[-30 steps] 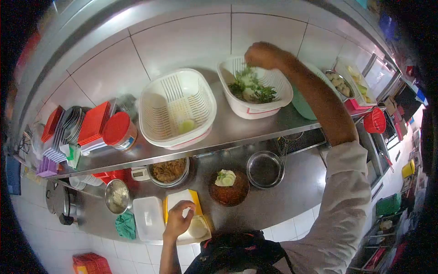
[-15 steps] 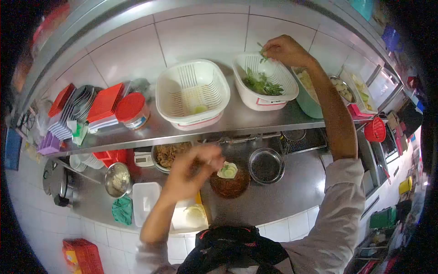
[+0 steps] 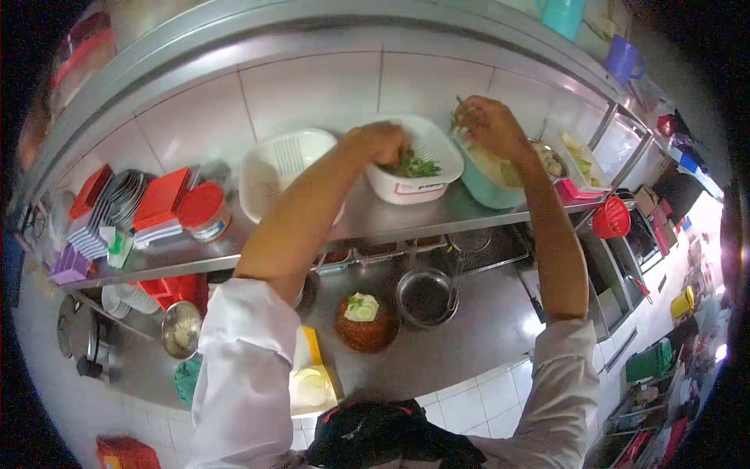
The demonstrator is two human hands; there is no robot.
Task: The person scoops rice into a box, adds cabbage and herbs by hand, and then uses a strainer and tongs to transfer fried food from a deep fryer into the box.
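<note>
My left hand point(image 3: 380, 144) reaches into a white basket point(image 3: 418, 189) on the steel shelf. Its fingers are curled down on leafy green herbs point(image 3: 420, 166), their tips partly hidden. To the right, my right hand point(image 3: 494, 127) is raised above a pale green tub point(image 3: 486, 190), its fingers closed on a thin herb sprig point(image 3: 458, 117). Below, on the counter, sits a round portion of reddish-brown food point(image 3: 366, 336). Pale green slices with a bit of green leaf point(image 3: 362, 307) lie on top of it.
Another white basket point(image 3: 254, 181) stands behind my left forearm. A round metal pan point(image 3: 427, 297) is on the counter, right of the food. Red-lidded tubs point(image 3: 205, 211) and stacked trays fill the shelf's left end. A metal bowl point(image 3: 181, 330) sits at lower left.
My left hand has moved from above the counter up into the herb basket. My right hand, still holding the sprig, is now over the green tub. The view has shifted.
</note>
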